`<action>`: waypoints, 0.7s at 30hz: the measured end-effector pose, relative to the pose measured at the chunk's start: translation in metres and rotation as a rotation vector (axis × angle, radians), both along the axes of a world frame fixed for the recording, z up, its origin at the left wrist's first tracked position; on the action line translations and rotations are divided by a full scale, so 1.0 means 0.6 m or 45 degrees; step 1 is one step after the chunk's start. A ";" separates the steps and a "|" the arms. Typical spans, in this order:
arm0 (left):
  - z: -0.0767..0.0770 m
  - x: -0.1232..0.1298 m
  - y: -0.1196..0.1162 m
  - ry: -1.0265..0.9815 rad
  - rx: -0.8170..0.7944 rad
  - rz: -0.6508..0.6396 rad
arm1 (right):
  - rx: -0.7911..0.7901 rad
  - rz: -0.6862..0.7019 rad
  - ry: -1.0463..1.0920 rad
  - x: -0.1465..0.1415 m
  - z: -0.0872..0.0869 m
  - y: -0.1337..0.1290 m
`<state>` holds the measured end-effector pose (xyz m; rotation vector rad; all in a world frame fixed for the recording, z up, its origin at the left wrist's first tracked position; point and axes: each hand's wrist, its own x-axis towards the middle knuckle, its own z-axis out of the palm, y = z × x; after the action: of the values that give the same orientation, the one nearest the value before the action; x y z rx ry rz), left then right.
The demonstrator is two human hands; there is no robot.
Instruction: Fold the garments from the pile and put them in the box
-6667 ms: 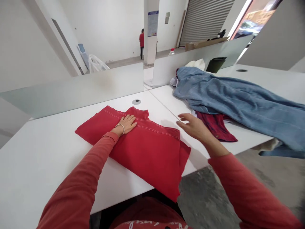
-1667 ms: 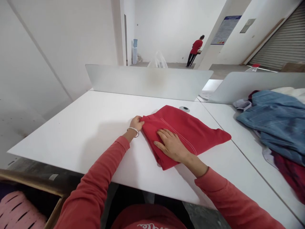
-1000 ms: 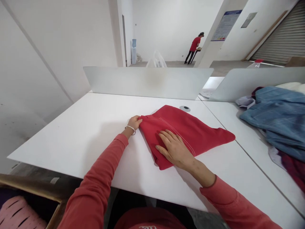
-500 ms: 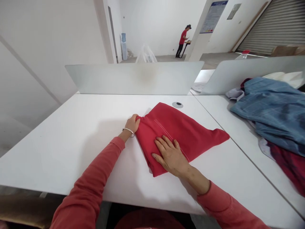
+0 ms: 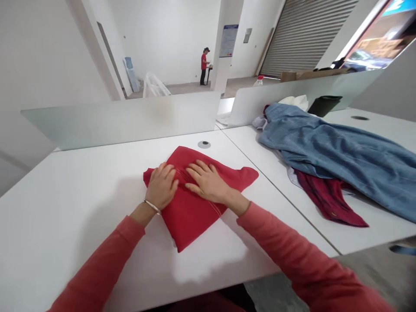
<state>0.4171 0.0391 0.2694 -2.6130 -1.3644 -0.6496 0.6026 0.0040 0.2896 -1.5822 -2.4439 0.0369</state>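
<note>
A red garment (image 5: 191, 216), partly folded, lies on the white table (image 5: 107, 173). A double line of pale stitching crosses it, and one narrow end reaches out to the right. My left hand (image 5: 161, 184) rests on the garment's left part with fingers stretched out. Beside it, my right hand (image 5: 207, 180) lies flat near the stitching, fingers spread. Both palms press on the cloth, and neither hand grips it. The layers under my hands are hidden.
On the adjoining table to the right lie a blue denim garment (image 5: 312, 138) and a dark red garment (image 5: 325, 199). Frosted partitions (image 5: 130, 119) line the back edge. A cable hole (image 5: 204, 144) sits behind the red garment. Far off, a person (image 5: 203, 65) stands at a small stand.
My left hand has let go of the garment's left edge and now lies flat on it. My right hand has slid farther up the cloth. The view has turned right.
</note>
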 end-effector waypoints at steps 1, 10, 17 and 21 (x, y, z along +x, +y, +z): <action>0.000 0.012 -0.007 0.075 -0.028 -0.018 | 0.005 -0.004 -0.044 0.008 0.000 0.021; -0.061 0.019 0.020 0.264 -0.402 0.129 | -0.283 -0.033 0.066 0.035 -0.070 0.108; -0.064 0.022 0.022 0.250 -0.430 0.138 | -0.350 -0.018 0.139 0.039 -0.081 0.113; -0.056 0.015 0.022 0.244 -0.437 0.109 | -0.318 -0.021 0.103 0.034 -0.075 0.113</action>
<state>0.4262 0.0524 0.2361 -2.7586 -1.6373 -0.1566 0.6232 0.0718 0.2446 -1.6622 -2.4404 0.4104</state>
